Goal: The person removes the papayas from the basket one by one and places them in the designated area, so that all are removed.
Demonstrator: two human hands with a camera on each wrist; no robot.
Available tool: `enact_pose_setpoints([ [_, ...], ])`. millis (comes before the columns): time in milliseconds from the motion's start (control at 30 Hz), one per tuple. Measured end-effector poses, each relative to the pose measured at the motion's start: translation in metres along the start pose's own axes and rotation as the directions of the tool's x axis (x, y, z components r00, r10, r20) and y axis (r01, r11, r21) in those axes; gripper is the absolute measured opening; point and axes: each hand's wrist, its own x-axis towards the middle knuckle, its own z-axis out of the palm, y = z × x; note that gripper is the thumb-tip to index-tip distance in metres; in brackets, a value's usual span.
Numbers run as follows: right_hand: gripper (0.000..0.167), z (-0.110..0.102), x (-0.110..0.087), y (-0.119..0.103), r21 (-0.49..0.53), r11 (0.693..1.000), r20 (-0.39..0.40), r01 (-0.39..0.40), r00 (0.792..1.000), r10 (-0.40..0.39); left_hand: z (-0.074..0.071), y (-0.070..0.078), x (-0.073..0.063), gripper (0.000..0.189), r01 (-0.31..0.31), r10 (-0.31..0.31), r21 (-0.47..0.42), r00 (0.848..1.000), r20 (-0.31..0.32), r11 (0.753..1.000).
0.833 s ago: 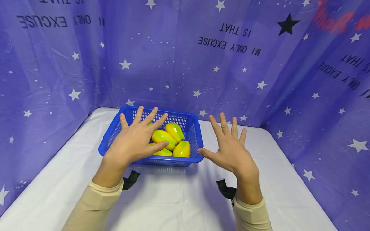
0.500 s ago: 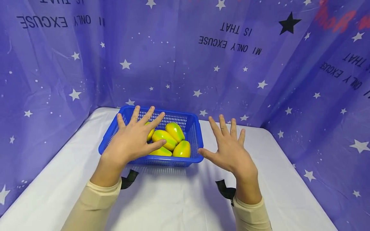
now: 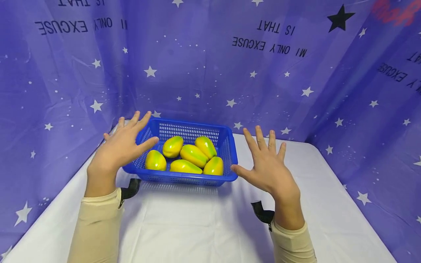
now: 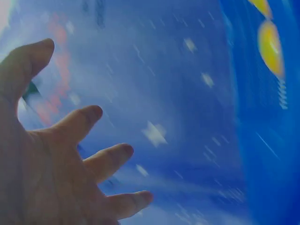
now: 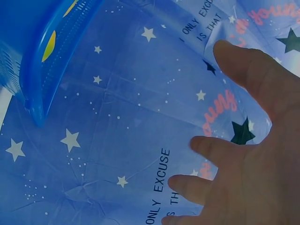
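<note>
A blue plastic basket (image 3: pixel 179 176) with slotted walls stands on the white-covered table. Several yellow-green mangoes lie in it, one mango (image 3: pixel 194 155) in the middle and another mango (image 3: pixel 155 160) near the left wall. My left hand (image 3: pixel 116 149) hovers by the basket's left end, fingers spread and thumb overlapping the basket in view. Beside the right end, my right hand (image 3: pixel 268 171) is raised with its fingers spread too. Neither hand holds anything. Whether the right thumb touches the rim cannot be told. The left wrist view is blurred.
Purple cloth (image 3: pixel 210 73) printed with stars and lettering hangs behind the table and along both sides. White cloth (image 3: pixel 194 226) covers the tabletop in front of the basket. A black strap piece (image 3: pixel 130 188) sticks out at the left wrist, and a similar strap piece (image 3: pixel 263 213) at the right.
My left hand has moved left, off the basket's middle, uncovering the mangoes on that side. The right hand stays beside the basket, fingers still spread. The head view has shifted slightly.
</note>
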Motion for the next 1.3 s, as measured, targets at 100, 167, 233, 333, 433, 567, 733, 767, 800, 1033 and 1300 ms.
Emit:
enact_pose_setpoints([
  [100, 0.103, 0.000, 0.002, 0.001, 0.017, 1.000, -0.021, 0.001, 1.000, 0.000, 0.003, -0.034, 0.007, 0.088, 0.064, -0.058, -0.086, 0.996, 0.063, 0.994],
  [167, 0.104, 0.000, 0.002, 0.002, 0.035, 0.999, -0.042, 0.001, 0.999, 0.000, 0.009, -0.054, 0.011, 0.088, 0.088, -0.072, -0.144, 0.991, 0.113, 0.986],
  [233, 0.103, -0.001, 0.003, 0.003, 0.054, 0.999, -0.061, 0.001, 0.998, 0.003, 0.019, -0.072, 0.015, 0.087, 0.102, -0.066, -0.235, 0.986, 0.154, 0.967],
  [333, 0.101, -0.002, 0.002, 0.006, 0.078, 0.997, -0.088, -0.002, 0.996, 0.008, 0.038, -0.090, 0.021, 0.088, 0.123, -0.026, -0.436, 0.975, 0.220, 0.891],
  [433, 0.100, -0.004, 0.001, 0.009, 0.105, 0.994, -0.105, -0.005, 0.994, 0.017, 0.055, -0.101, 0.026, 0.091, 0.160, 0.024, -0.641, 0.963, 0.268, 0.750],
  [567, 0.099, -0.005, 0.001, 0.011, 0.136, 0.991, -0.123, -0.012, 0.992, 0.029, 0.064, -0.108, 0.027, 0.098, 0.221, 0.051, -0.783, 0.951, 0.306, 0.581],
  [733, 0.100, -0.004, 0.004, 0.012, 0.163, 0.986, -0.180, 0.018, 0.984, 0.011, 0.063, -0.109, 0.029, 0.098, 0.246, 0.050, -0.825, 0.948, 0.313, 0.509],
  [767, 0.100, -0.004, 0.006, 0.012, 0.171, 0.985, -0.189, 0.032, 0.982, 0.001, 0.063, -0.108, 0.029, 0.097, 0.244, 0.049, -0.825, 0.949, 0.311, 0.510],
  [800, 0.100, -0.003, 0.008, 0.011, 0.178, 0.983, -0.194, 0.048, 0.981, -0.013, 0.064, -0.108, 0.030, 0.097, 0.244, 0.049, -0.823, 0.949, 0.312, 0.513],
  [1033, 0.099, -0.001, 0.039, -0.006, 0.198, 0.966, -0.202, 0.168, 0.971, -0.128, 0.067, -0.111, 0.030, 0.098, 0.256, 0.042, -0.828, 0.947, 0.318, 0.500],
  [1300, 0.088, -0.016, 0.099, -0.043, 0.210, 0.924, -0.311, 0.321, 0.918, -0.248, 0.063, -0.110, 0.032, 0.098, 0.249, 0.051, -0.830, 0.948, 0.315, 0.500],
])
